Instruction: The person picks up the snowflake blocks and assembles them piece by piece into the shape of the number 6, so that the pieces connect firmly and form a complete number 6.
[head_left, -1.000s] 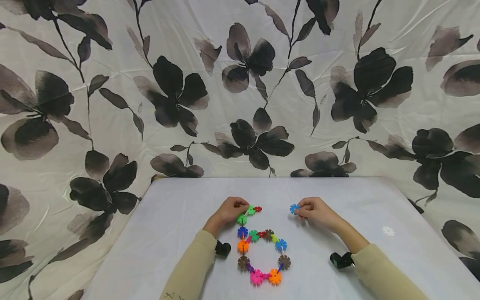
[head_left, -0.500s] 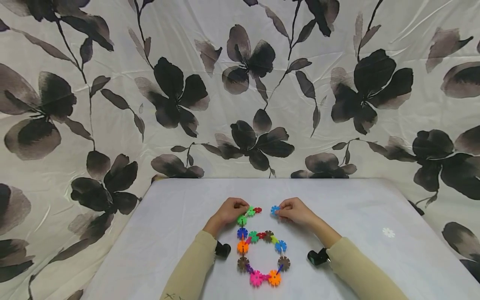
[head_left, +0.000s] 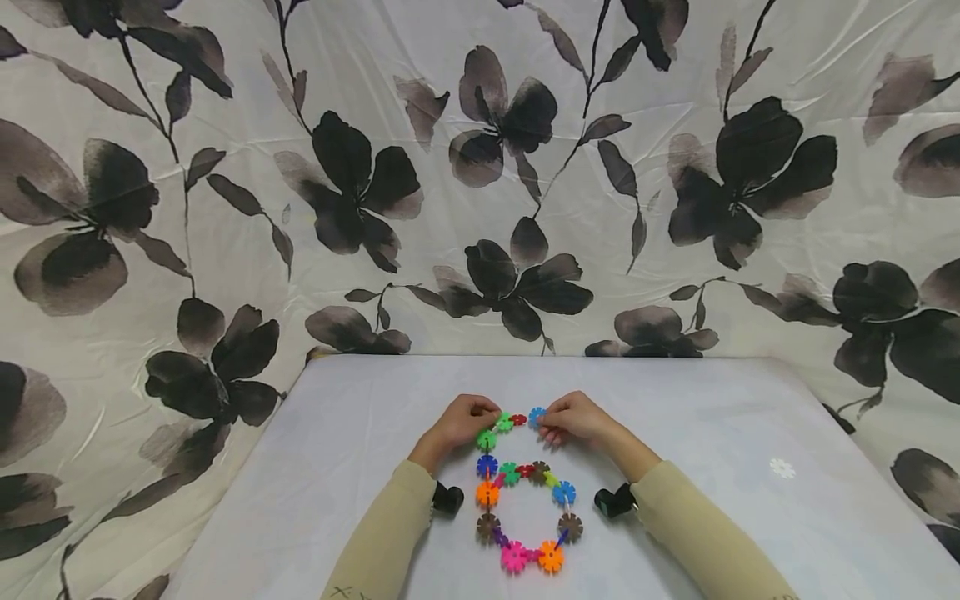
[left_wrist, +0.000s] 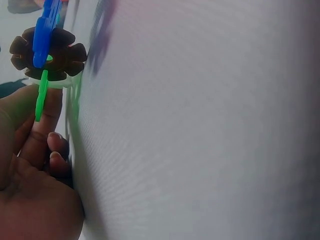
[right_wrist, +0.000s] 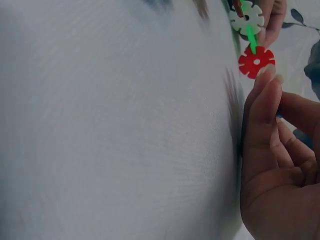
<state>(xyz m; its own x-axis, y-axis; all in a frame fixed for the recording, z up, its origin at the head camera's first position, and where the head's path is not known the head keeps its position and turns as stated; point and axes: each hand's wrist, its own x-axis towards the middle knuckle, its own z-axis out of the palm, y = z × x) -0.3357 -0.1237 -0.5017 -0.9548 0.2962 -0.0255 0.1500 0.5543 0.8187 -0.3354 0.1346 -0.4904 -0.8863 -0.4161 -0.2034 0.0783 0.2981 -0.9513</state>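
A chain of colourful notched interlocking discs (head_left: 487, 493) lies on the white table, shaped like a 6. At its upper end my left hand (head_left: 467, 419) pinches the chain beside a green disc (head_left: 505, 422); the left wrist view shows its fingertips behind another green disc (left_wrist: 42, 95). A red disc (head_left: 518, 420) forms the free tip. My right hand (head_left: 583, 419) pinches a loose blue disc (head_left: 536, 417) just right of that tip. In the right wrist view its fingertips overlap the red disc (right_wrist: 256, 63) and mostly hide the blue one. Whether blue and red touch, I cannot tell.
A single white disc (head_left: 782, 468) lies on the right side of the table (head_left: 697, 400). Black wrist cameras (head_left: 615, 500) sit by both sleeves. A floral cloth (head_left: 420, 192) hangs behind the table's far edge.
My right hand has moved left with the blue disc, from well right of the chain to close beside the red tip. The left hand has stayed at the chain's upper end.
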